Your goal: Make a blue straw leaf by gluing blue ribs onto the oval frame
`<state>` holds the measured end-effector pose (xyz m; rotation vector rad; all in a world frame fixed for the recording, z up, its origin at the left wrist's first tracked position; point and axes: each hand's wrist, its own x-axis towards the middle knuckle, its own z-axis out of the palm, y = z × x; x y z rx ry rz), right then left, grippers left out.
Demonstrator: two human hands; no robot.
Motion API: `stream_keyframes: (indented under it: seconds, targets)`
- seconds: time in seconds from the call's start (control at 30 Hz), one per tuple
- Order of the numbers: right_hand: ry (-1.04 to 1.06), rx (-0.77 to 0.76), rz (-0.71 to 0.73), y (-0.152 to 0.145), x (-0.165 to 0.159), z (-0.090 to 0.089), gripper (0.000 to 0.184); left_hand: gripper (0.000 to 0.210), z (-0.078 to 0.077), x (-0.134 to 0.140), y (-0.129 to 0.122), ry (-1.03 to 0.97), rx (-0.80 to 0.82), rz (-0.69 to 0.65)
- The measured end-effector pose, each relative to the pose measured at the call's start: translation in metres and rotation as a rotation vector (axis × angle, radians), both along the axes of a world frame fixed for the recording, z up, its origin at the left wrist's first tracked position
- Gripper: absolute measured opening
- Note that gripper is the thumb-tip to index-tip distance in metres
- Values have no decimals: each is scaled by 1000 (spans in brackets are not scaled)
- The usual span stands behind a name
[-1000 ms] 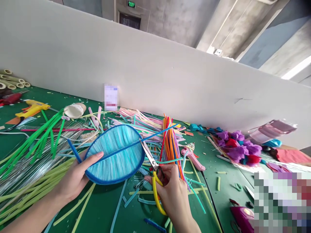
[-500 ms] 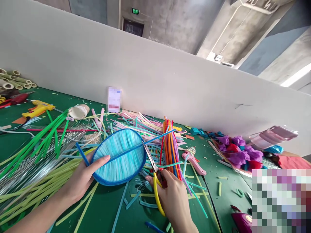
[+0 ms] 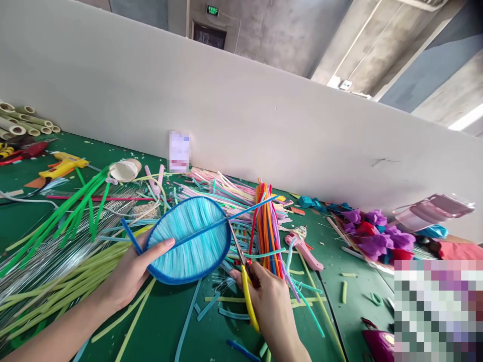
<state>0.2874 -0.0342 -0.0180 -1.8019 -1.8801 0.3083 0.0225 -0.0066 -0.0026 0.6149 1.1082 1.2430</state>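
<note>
My left hand [image 3: 138,269] grips the left edge of a blue leaf-shaped pipe-cleaner piece [image 3: 192,256], thumb on its face and fingers behind. Light blue strands fill its dark blue rim. A dark blue pipe cleaner [image 3: 251,206] runs along its middle and sticks out past the right edge; another end shows at the left. My right hand [image 3: 269,296] is closed round the handles of yellow-handled scissors [image 3: 247,291]. Their blade tips meet the strip at the leaf's right edge; whether they have cut it I cannot tell.
A bundle of orange, red and purple pipe cleaners [image 3: 267,226] stands behind the scissors. A pink glue gun [image 3: 305,251] lies right of it, a yellow glue gun [image 3: 62,166] at far left. Green pipe cleaners [image 3: 81,201] spread leftward. Purple paper flowers [image 3: 377,241] lie at right.
Both hands, the leaf piece and the scissors sit slightly further right and higher in view, along with the background. Their hold on each other looks the same.
</note>
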Motion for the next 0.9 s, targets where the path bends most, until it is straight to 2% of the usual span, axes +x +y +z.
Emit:
stream_keyframes:
  seconds: [0.3,0.47,0.7,0.9]
  targets:
    - [26,27,52,1,1,-3,53,70,3,1,-1,21,9,7]
    - [108,53,66,-2,-3,-9,53,64,4,1,-1,27,-20,21]
    - [282,-67,52,-5,-8,-11,54,65,4,1,1,34,-13,7]
    - [257,-92,14,-2,-14,-1,55,62,6,1,0,66,-19,-22]
